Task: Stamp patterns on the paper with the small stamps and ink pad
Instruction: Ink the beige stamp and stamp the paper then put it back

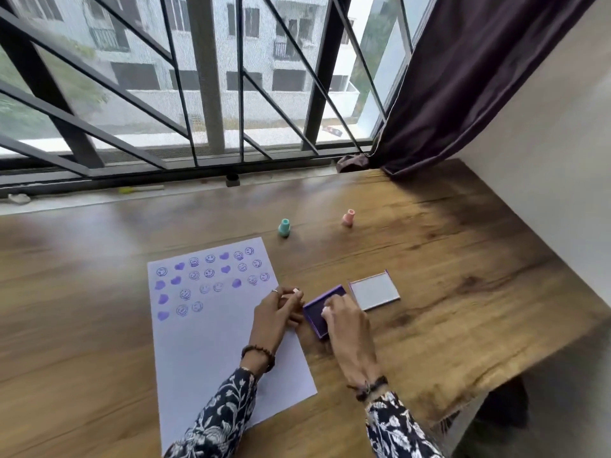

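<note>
A white paper (pixel 211 352) lies on the wooden table, its upper part covered with purple hearts and smiley prints. To its right sits the open purple ink pad (pixel 314 310), with its lid (pixel 375 290) lying beside it. My right hand (pixel 347 325) is bunched over the pad, fingertips down on a small pale stamp (pixel 325 313) that is mostly hidden. My left hand (pixel 277 312) rests on the paper's right edge, fingers curled, right next to the pad's left corner. A teal stamp (pixel 284 227) and a pink stamp (pixel 348 217) stand further back.
The table (pixel 463 292) ends at the right, with its edge running diagonally towards me. A window with dark bars spans the back, and a dark curtain (pixel 463 77) hangs down onto the table's far right corner.
</note>
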`<state>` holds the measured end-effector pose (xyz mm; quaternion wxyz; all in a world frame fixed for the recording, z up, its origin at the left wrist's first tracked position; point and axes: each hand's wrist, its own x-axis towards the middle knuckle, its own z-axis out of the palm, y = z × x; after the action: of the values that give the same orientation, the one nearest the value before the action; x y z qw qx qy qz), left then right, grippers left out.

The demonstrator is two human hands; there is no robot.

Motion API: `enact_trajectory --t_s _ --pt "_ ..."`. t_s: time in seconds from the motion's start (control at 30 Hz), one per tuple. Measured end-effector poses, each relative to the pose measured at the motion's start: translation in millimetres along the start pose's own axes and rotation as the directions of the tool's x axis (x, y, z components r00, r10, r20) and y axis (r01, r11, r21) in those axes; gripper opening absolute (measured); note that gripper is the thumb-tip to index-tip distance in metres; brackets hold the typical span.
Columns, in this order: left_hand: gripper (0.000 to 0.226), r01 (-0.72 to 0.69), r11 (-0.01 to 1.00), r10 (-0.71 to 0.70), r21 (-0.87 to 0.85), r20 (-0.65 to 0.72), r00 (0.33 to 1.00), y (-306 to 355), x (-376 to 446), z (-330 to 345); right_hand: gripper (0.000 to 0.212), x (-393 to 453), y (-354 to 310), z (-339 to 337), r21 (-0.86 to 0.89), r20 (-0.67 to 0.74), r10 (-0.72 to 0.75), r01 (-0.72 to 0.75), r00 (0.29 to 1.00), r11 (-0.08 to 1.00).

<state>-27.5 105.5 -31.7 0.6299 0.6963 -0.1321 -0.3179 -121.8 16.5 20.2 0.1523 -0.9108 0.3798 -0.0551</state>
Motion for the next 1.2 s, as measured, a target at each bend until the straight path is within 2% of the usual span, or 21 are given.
enact_trajectory --t_s 0.2,0.23,0.3,0.4,0.5,0.57,0.67,0.73,0.87,0.97,1.13,1.2 --pt "0.01 -0.016 0.999 0.016 0.033 0.014 1.0 6 -4 -1 0.014 19 0 11 -0.059 0.098 0.021 -0.015 0.995 0.998" --pt "0.011 -0.025 0.999 0.025 0.032 0.009 1.0 8 -7 -5 0.013 23 3 5 -0.012 0.125 0.06 -0.059 0.99 0.998" --pt "0.007 -0.048 0.998 0.049 0.029 -0.02 0.999 13 -13 -16 0.008 31 15 -7 0.2 0.212 0.153 -0.197 0.965 0.96" --pt "0.005 -0.102 0.994 0.106 0.046 -0.091 0.99 15 -26 -48 0.012 30 22 -20 0.548 0.316 0.243 -0.385 0.917 0.742" --pt "0.008 -0.145 0.978 0.179 0.151 -0.24 0.954 12 -39 -93 0.01 14 -11 -13 0.713 0.324 0.203 -0.38 0.924 0.59" --pt "0.012 -0.148 0.965 0.218 0.217 -0.346 0.913 6 -47 -126 0.007 3 -48 0 0.747 0.335 0.115 -0.337 0.935 0.573" --pt "0.013 -0.122 0.958 0.228 0.262 -0.429 0.874 -4 -55 -169 0.007 -8 -102 23 0.708 0.265 0.032 -0.217 0.964 0.672" --pt "0.012 -0.104 0.965 0.203 0.241 -0.439 0.875 -7 -57 -188 0.012 -10 -129 38 0.624 0.163 -0.015 -0.091 0.987 0.776" --pt "0.017 -0.098 0.964 0.178 0.247 -0.328 0.928 -11 -55 -208 0.016 -9 -150 62 0.345 0.065 -0.168 0.135 0.984 0.929" --pt "0.016 -0.115 0.961 0.188 0.25 -0.292 0.938 -14 -54 -213 0.021 -13 -152 75 0.132 0.049 -0.198 0.191 0.979 0.973" --pt "0.014 -0.123 0.962 0.194 0.244 -0.29 0.937 -14 -54 -213 0.022 -19 -154 84 0.043 -0.021 -0.219 0.22 0.975 0.975" --pt "0.013 -0.125 0.959 0.198 0.256 -0.285 0.938 -14 -54 -215 0.019 -14 -156 84 0.012 -0.004 -0.222 0.223 0.975 0.975"
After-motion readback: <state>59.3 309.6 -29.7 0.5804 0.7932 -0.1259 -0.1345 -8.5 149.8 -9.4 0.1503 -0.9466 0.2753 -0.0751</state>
